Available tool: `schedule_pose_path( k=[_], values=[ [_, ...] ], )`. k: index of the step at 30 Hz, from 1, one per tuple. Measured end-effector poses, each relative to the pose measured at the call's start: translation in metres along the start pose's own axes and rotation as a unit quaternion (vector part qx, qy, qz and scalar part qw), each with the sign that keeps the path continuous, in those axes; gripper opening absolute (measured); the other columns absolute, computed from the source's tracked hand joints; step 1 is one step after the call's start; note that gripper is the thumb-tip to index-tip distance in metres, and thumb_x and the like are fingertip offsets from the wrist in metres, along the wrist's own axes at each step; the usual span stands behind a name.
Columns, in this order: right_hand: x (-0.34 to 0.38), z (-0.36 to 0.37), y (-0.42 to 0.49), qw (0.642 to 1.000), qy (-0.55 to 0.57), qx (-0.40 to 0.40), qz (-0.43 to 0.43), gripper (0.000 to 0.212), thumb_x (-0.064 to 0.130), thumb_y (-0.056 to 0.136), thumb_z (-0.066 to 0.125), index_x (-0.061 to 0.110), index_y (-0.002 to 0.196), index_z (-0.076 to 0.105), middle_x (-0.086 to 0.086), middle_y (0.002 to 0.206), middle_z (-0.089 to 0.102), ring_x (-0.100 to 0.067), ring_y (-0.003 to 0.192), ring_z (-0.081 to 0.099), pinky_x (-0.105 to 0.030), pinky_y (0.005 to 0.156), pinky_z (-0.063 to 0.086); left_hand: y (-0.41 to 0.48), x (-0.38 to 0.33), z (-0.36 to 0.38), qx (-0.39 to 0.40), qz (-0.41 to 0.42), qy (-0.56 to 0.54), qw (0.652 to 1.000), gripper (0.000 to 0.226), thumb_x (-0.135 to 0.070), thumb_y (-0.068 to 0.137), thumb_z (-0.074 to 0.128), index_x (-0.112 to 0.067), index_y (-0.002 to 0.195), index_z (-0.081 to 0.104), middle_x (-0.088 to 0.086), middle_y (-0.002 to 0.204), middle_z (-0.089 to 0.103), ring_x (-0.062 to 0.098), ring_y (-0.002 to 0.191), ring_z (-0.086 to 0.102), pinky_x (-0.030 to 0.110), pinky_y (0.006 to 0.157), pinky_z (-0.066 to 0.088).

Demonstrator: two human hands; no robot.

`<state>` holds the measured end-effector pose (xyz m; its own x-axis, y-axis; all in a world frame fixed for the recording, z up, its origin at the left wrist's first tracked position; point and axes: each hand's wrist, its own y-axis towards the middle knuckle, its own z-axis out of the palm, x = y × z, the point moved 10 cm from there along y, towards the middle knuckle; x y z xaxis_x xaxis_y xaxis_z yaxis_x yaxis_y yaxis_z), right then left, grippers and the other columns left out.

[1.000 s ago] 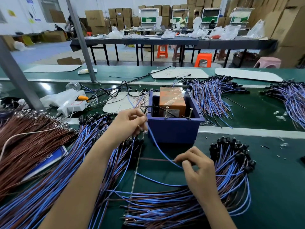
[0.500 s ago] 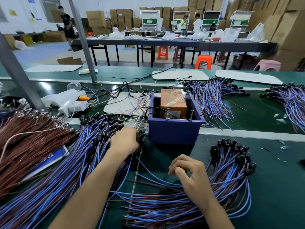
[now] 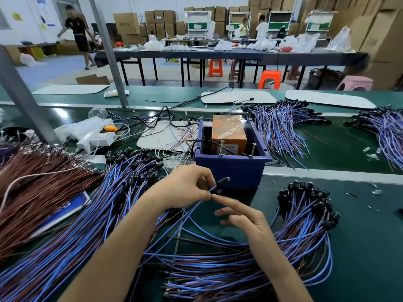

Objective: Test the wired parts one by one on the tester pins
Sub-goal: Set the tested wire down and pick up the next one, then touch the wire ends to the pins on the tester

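One blue-and-brown wired part with a black cap (image 3: 223, 181) is pinched in your left hand (image 3: 185, 188), its long axis pointing to two o'clock. The two upright metal tester pins (image 3: 221, 147) in the blue plastic box (image 3: 235, 171) stand at one o'clock from that grip. Your right hand (image 3: 242, 216) lies just below it, fingers straight and holding nothing.

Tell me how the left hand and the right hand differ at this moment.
The left hand pinches one wired part; the right hand holds nothing. The left hand's fingers are curled; the right hand's are nearly straight. Both are bare and in front of the blue box.

Orange stool (image 3: 269, 79) by far table (image 3: 185, 53); cardboard boxes (image 3: 126, 23) behind.
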<state>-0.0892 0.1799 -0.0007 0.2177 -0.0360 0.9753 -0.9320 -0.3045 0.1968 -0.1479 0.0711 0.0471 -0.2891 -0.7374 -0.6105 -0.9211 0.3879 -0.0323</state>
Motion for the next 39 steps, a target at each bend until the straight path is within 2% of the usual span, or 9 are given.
schedule_pose_path(
  k=[8,14,21,24,27,30,32,35,39],
  values=[
    [-0.006,-0.004,0.001,0.999,0.042,0.005,0.008,0.05,0.02,0.085,0.041,0.041,0.126,0.06,0.012,0.13,0.06,-0.01,0.122,0.053,-0.042,0.103,0.045,0.002,-0.011,0.008,-0.002,0.041,-0.094,0.995,0.019,-0.004,0.086,0.063,-0.02,0.095,0.064,-0.002,0.073,0.069,0.015,0.065,0.07,0.028,0.072,0.056],
    [-0.008,-0.013,0.004,0.997,0.076,-0.021,-0.012,0.055,0.035,0.078,0.047,0.04,0.132,0.055,0.01,0.139,0.053,-0.012,0.127,0.05,-0.042,0.1,0.045,0.002,-0.012,0.017,0.018,0.028,-0.148,0.988,0.028,-0.006,0.088,0.063,-0.022,0.104,0.046,0.0,0.074,0.07,0.015,0.06,0.067,0.014,0.053,0.045],
    [-0.005,-0.098,-0.016,0.927,0.108,-0.355,-0.048,0.071,0.014,0.093,0.05,0.04,0.15,0.016,0.047,0.127,0.042,-0.004,0.105,0.063,-0.026,0.089,0.052,-0.002,-0.009,0.022,0.097,0.02,-0.134,0.986,0.008,-0.01,0.094,0.056,-0.015,0.096,0.061,-0.001,0.071,0.07,0.01,0.049,0.05,0.019,0.051,0.042],
    [-0.017,-0.136,-0.047,0.849,0.1,-0.518,-0.025,0.078,0.008,0.092,0.06,0.037,0.15,0.015,0.012,0.13,0.06,-0.016,0.101,0.065,-0.02,0.086,0.048,-0.003,-0.001,0.013,0.091,0.006,-0.112,0.99,0.01,-0.009,0.093,0.057,-0.011,0.092,0.067,-0.003,0.069,0.07,0.01,0.05,0.046,0.018,0.05,0.04],
    [-0.024,-0.156,-0.064,0.809,0.075,-0.583,-0.013,0.082,-0.007,0.09,0.052,0.037,0.148,0.017,-0.022,0.137,0.048,-0.02,0.105,0.062,-0.008,0.071,0.047,-0.003,0.01,-0.002,0.066,-0.008,-0.096,0.993,0.012,-0.008,0.092,0.059,-0.01,0.087,0.07,-0.004,0.067,0.069,0.005,0.048,0.046,0.014,0.05,0.039],
    [-0.013,-0.157,-0.061,0.821,-0.017,-0.57,-0.013,0.083,-0.017,0.086,0.041,0.039,0.145,0.025,-0.018,0.141,0.044,-0.032,0.107,0.061,-0.008,0.066,0.048,-0.004,0.019,-0.016,0.028,-0.022,-0.098,0.994,0.012,-0.007,0.089,0.063,-0.012,0.082,0.071,-0.003,0.066,0.07,0.006,0.049,0.048,0.016,0.05,0.042],
    [0.002,-0.148,-0.056,0.824,-0.152,-0.546,-0.002,0.078,-0.019,0.081,0.041,0.028,0.142,0.039,-0.017,0.147,0.036,-0.038,0.118,0.052,-0.018,0.087,0.05,-0.004,0.019,-0.022,-0.006,-0.024,-0.134,0.991,0.009,-0.005,0.087,0.065,-0.01,0.081,0.068,0.001,0.066,0.069,0.006,0.049,0.051,0.016,0.051,0.045],
    [0.003,-0.129,-0.039,0.805,-0.362,-0.46,0.095,0.058,-0.011,0.08,0.055,0.016,0.131,0.058,-0.028,0.155,0.01,-0.046,0.141,0.015,-0.049,0.113,0.02,-0.003,0.016,-0.024,-0.021,-0.012,-0.175,0.984,0.009,-0.005,0.085,0.068,-0.01,0.08,0.064,0.003,0.067,0.068,0.008,0.054,0.057,0.019,0.056,0.049],
    [-0.013,-0.107,-0.027,0.778,-0.489,-0.352,0.178,0.047,0.016,0.087,0.063,0.022,0.133,0.055,-0.029,0.156,0.0,-0.039,0.145,-0.009,-0.05,0.114,0.007,-0.002,0.007,-0.019,-0.015,0.003,-0.184,0.983,0.011,-0.005,0.082,0.072,-0.014,0.077,0.066,0.001,0.066,0.066,0.009,0.058,0.061,0.019,0.06,0.053]
  ],
)
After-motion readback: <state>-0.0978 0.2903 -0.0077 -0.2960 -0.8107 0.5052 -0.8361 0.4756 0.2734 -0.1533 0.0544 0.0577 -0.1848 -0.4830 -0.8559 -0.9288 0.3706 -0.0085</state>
